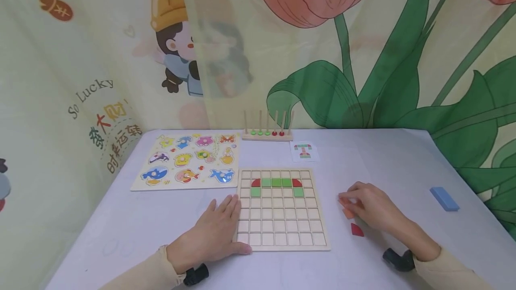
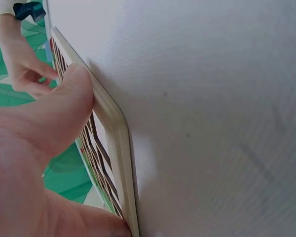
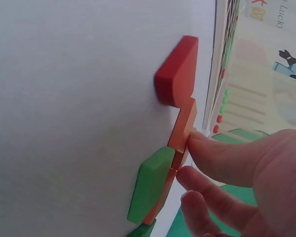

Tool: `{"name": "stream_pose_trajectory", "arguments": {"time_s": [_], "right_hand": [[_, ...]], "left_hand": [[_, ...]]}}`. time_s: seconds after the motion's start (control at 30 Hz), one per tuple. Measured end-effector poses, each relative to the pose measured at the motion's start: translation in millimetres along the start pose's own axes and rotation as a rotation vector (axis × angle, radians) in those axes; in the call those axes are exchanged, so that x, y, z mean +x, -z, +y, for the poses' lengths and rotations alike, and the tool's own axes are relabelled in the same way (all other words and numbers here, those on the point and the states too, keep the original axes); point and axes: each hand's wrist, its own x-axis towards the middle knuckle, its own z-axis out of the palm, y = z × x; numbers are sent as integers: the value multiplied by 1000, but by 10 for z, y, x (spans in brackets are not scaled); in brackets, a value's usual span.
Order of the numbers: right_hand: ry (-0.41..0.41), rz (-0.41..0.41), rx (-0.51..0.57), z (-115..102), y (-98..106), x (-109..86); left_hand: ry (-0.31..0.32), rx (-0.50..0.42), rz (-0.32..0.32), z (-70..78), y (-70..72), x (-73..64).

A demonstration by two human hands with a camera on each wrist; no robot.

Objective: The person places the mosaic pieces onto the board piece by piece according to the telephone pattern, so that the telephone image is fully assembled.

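A wooden grid board [image 1: 284, 239] lies on the table with red, light green and green blocks set in its upper rows. My left hand [image 1: 213, 232] rests along the board's left side, fingers extended, its thumb [image 2: 71, 94] on the near edge. To the right of the board, my right hand [image 1: 372, 207] pinches a small orange block [image 3: 178, 159] between thumb and fingers, down among other loose blocks. Touching around it are another orange block [image 3: 183, 123] and a green block [image 3: 152, 185]. A red rounded block [image 3: 179, 71] lies closest to me in that row.
A pattern card [image 1: 304, 151] lies behind the board. At the back stands a peg rack [image 1: 267, 137] with green and red beads. An animal puzzle board [image 1: 165, 186] lies at the left back, and a blue block [image 1: 444, 198] at the far right.
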Motion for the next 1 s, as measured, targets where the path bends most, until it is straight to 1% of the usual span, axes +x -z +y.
{"name": "stream_pose_trajectory", "arguments": {"time_s": [0.13,0.27,0.43,0.53,0.73,0.87,1.0], "right_hand": [[32,-6,-27,-5,-4,19],[39,-11,-50,-2,-5,29],[36,7,-86,2,-14,46],[52,26,-103,1,-25,62],[78,50,-113,2,-45,81],[76,46,-116,-12,-57,83],[72,36,-93,-47,-51,90]], "left_hand": [[-1,2,4,1,-5,7],[-4,3,13,-2,-5,11],[-4,12,13,-5,-2,8],[-4,15,13,-5,1,5],[-8,17,20,-2,0,2],[-8,20,24,4,-2,-1],[-9,21,25,8,-1,-7]]}}
